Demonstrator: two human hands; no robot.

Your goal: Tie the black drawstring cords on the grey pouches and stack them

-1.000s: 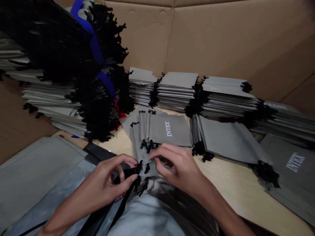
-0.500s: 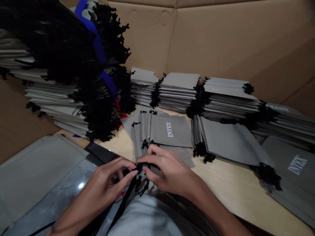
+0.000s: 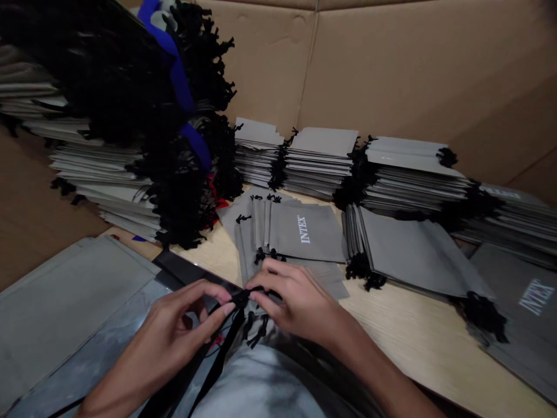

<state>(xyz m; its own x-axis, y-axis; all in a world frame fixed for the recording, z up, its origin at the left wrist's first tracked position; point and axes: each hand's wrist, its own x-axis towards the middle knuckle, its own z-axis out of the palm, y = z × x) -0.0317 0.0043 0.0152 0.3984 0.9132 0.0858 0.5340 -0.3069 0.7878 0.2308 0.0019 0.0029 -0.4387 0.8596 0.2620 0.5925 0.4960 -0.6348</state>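
Observation:
My left hand (image 3: 178,325) and my right hand (image 3: 296,307) meet at a knot of black drawstring cord (image 3: 241,299), and each pinches the cord between thumb and fingers. Long black cord strands (image 3: 220,354) hang from the knot down toward my lap. Just beyond my right hand lies a loose pile of grey drawstring pouches (image 3: 304,232), the top one printed INTEX in white. The body of the pouch tied to this cord is hidden or unclear behind my hands.
Tall stacks of grey pouches (image 3: 319,162) with black cord ends line the back of the light wood table (image 3: 413,313). A larger, leaning stack (image 3: 100,168) with blue straps rises at left. Cardboard walls (image 3: 391,69) stand behind. Grey flat sheets (image 3: 65,302) lie at left.
My hands have come together from either side onto the black cord knot. My right hand has left the pouch surface, and the view has shifted slightly.

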